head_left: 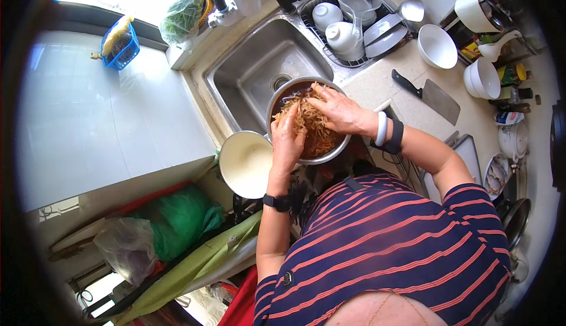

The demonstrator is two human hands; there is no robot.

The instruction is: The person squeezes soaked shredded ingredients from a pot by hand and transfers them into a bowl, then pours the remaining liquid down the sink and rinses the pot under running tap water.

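Observation:
A round metal basin holds dark brown liquid and a heap of thin tan-brown shreds, like soaked dried vegetable strips. Both my hands are in the basin, their fingers curled into the shreds from either side. My left hand presses on the near left of the heap, thumb toward the middle. On the upper right, my right hand grips the same heap, its fingertips partly covered by shreds. Close to my left wrist sits a cream-coloured bowl, its inside bare.
Behind the basin lies a steel sink with a black faucet. A dish rack holds bowls and plates. On the right counter are a cleaver and a white bowl. A blue basket stands at left.

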